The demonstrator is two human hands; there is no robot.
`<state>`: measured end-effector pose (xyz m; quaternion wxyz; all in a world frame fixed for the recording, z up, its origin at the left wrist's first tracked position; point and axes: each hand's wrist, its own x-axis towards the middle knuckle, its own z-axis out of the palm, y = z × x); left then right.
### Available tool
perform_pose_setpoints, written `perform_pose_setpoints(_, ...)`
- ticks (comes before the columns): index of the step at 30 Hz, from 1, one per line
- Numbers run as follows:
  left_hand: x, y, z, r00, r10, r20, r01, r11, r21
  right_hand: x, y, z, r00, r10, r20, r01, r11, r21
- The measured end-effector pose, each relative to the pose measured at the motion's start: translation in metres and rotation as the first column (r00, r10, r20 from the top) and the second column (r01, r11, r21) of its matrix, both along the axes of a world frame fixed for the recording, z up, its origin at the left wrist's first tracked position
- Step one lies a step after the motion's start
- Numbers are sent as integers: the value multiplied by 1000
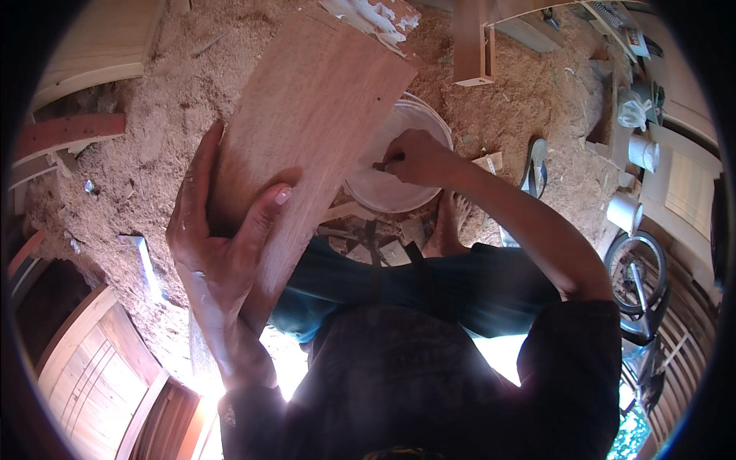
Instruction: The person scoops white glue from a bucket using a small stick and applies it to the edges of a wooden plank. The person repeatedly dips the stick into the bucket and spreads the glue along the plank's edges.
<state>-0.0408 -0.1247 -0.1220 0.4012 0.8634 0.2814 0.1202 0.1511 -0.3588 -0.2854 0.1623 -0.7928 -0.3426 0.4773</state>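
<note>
My left hand point(222, 241) grips a long, flat wooden board point(314, 100) by its edges, with the thumb on the near face and the fingers along the left side. The board slants from my lap up toward the top of the view. To its right, my right hand point(418, 157) is closed in a pinch over a round whitish bucket point(399, 195). A small dark piece point(379, 165) pokes out from its fingertips; its kind is too small to make out. The board covers the bucket's left part.
Sawdust point(176, 84) covers the floor around me. Crumpled white plastic point(372, 17) lies beyond the board. My bare foot point(448, 222) is beside the bucket, near a sandal point(537, 165). Wooden panels point(107, 368) stand at left, a wheel point(636, 272) at right.
</note>
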Motion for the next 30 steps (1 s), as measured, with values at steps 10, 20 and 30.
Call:
perform_pose_setpoints(10,6,6,2,993,11,-121,-10,1000,7,49,-57,100,824,-389,-412,405,913,-53)
perform_pose_setpoints(20,16,6,2,994,-32,-106,46,990,130,58,-112,198,756,-487,-437,645,668,371)
perform_pose_setpoints(30,14,-6,5,995,-24,-98,36,992,124,81,-51,155,753,-358,553,-176,699,693)
